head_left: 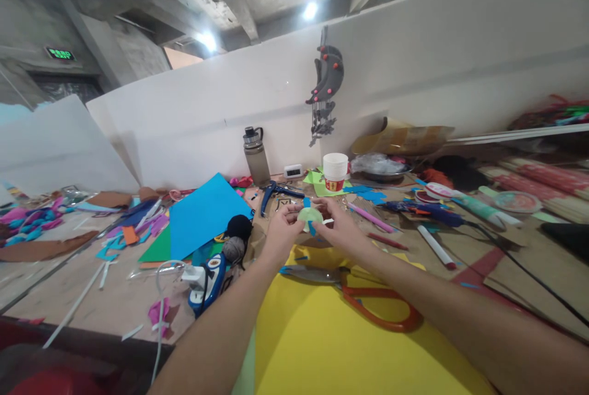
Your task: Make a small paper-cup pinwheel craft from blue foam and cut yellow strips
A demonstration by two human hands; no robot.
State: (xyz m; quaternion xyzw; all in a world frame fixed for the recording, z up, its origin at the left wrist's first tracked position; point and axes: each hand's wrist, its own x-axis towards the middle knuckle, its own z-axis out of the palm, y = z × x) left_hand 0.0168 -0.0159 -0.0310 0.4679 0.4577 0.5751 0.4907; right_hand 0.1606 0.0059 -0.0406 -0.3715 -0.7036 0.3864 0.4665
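Both my hands meet over the middle of the table and pinch a small pale green foam piece [309, 217] with bits of blue on it. My left hand [280, 232] grips its left edge with closed fingers. My right hand [338, 226] holds the right edge, fingers curled around it. Under my forearms lies a yellow foam sheet [313, 333], and orange-handled scissors [368, 303] rest on it below my right wrist.
A blue sheet [207, 214], a glue gun [207, 281], yarn balls [237, 235] and foam scraps crowd the left. Behind the hands stand a water bottle [256, 156], a stack of paper cups [335, 172] and blue pliers [276, 192]. Pens, tubes and a cable lie at right.
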